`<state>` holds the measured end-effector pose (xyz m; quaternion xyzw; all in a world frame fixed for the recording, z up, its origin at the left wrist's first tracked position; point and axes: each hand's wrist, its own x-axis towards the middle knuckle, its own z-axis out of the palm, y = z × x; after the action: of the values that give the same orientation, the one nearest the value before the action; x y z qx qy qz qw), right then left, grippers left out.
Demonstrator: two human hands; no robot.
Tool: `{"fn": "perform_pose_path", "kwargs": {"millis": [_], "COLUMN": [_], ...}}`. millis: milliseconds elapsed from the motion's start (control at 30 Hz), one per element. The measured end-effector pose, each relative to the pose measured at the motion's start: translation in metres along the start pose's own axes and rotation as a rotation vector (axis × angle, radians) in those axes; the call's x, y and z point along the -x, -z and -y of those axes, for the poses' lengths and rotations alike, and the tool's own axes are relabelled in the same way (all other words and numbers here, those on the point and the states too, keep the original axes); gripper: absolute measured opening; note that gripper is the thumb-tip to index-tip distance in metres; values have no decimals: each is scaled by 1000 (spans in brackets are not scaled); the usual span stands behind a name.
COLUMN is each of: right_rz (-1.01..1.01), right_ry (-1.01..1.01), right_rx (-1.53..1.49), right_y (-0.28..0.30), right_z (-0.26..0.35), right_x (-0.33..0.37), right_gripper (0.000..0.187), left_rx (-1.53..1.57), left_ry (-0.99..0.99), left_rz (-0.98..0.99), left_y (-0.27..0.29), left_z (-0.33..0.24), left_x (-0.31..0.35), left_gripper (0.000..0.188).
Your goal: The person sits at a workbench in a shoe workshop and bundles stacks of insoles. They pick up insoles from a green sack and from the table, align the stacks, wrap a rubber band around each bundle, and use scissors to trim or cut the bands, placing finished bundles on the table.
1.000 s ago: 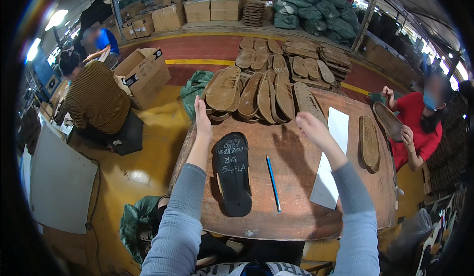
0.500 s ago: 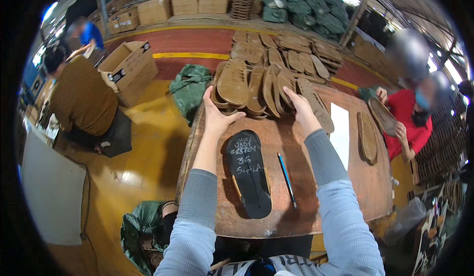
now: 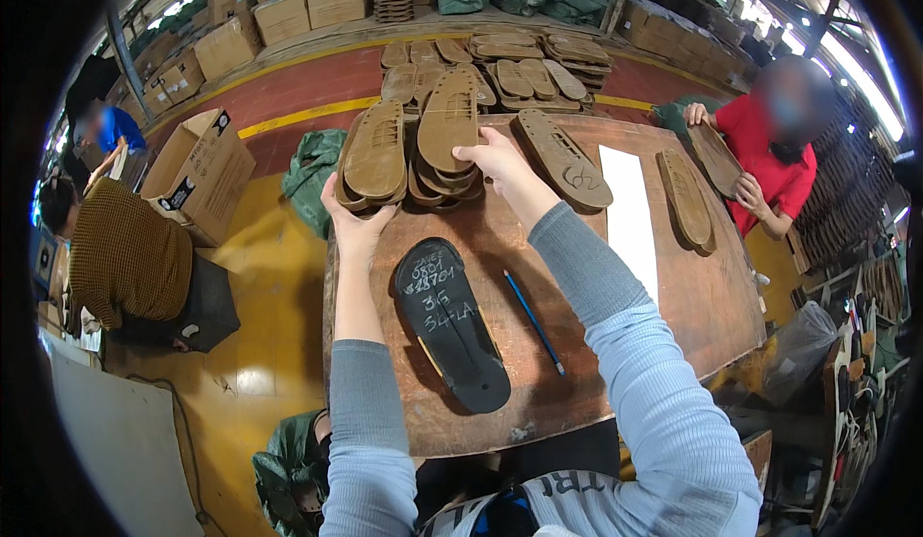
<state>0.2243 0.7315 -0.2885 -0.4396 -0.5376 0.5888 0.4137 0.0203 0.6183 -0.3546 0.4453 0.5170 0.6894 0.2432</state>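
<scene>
Two piles of brown shoe soles (image 3: 375,152) lie side by side at the table's far edge. My left hand (image 3: 358,231) wraps the near left end of the left pile, its thumb along the front. My right hand (image 3: 505,164) pinches the near right edge of the top sole (image 3: 449,124) on the right pile, which sits tilted over the others. Between my forearms lies a black sole template (image 3: 452,325) with pale handwriting and yellow strips at its sides. A blue pencil (image 3: 535,322) rests to its right.
A marked brown sole (image 3: 562,157), a white paper strip (image 3: 630,220) and another sole pair (image 3: 685,200) lie to the right. A co-worker in red (image 3: 784,143) holds a sole across the table. More soles (image 3: 538,66) are piled beyond. A green sack (image 3: 312,176) stands at the left.
The view has swung, shifting the scene leftward. The soles leaning on edge between my hands now lie in a flatter pile, and my right hand has come closer to my left.
</scene>
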Motion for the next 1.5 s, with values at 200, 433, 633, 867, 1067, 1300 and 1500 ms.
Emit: {"fn": "perform_pose_path", "kwargs": {"millis": [200,433,633,867,1067,1300,1500], "right_rz": [-61,-58,56,-27,159,-158,70], "right_ry": [-64,-62,-128,-117,-16,546,381], "right_rx": [-159,-264,-2,190,239,903,1312], "right_y": [29,6,14,-9,6,-13,-41], "right_z": [-14,-35,-7,13,16,11,18], "right_x": [-30,-48,-31,-45,-33,-41,-26], "right_gripper": [64,53,36,76,85,70,61], "left_rx": [69,164,125,-236,-203,-4,447], "left_ry": [-13,-56,-35,-132,-107,-114,94], "left_rz": [51,76,95,-35,-25,63,129], "left_y": [0,2,-1,-5,-5,-2,7], "left_z": [-4,2,6,1,2,-1,1], "left_x": [0,-2,-2,2,0,2,-1], "left_gripper": [100,98,102,102,103,107,96]}}
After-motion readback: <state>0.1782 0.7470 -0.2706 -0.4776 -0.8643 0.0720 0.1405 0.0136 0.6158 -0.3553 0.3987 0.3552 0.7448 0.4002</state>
